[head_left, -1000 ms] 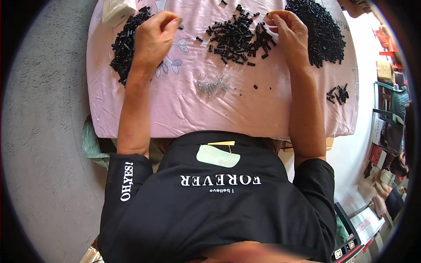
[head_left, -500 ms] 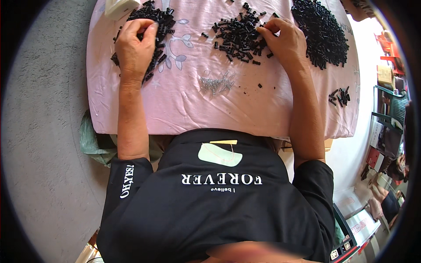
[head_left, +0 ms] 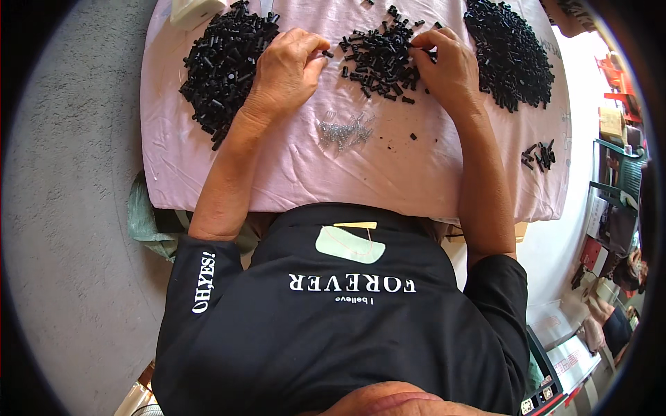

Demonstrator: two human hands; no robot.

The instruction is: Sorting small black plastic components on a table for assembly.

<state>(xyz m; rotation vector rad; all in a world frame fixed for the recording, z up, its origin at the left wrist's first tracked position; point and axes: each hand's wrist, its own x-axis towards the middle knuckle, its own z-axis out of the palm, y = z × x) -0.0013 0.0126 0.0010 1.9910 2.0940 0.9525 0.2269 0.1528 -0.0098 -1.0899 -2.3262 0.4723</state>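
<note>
Between the left and middle heaps, my left hand (head_left: 290, 73) is closed in a pinch. A small black plastic piece (head_left: 328, 54) shows right at its fingertips; whether they grip it, I cannot tell. My right hand (head_left: 449, 69) is closed, thumb and forefinger together at the right edge of the middle heap of black pieces (head_left: 381, 55). What it pinches is too small or hidden to make out. Left of my left hand lies a big heap of short black tubes (head_left: 225, 69). Small metal springs (head_left: 345, 132) lie in a loose cluster nearer to me.
A dense heap of small black parts (head_left: 510, 55) covers the far right of the pink cloth (head_left: 291, 173). Several black pieces (head_left: 539, 156) lie near the right edge. A white container (head_left: 196, 10) stands at the far left. Chairs and boxes (head_left: 612, 125) stand beyond the table.
My left hand has moved right, from over the left heap to beside the middle heap. My right hand has stayed almost in place, still pinching at the middle heap.
</note>
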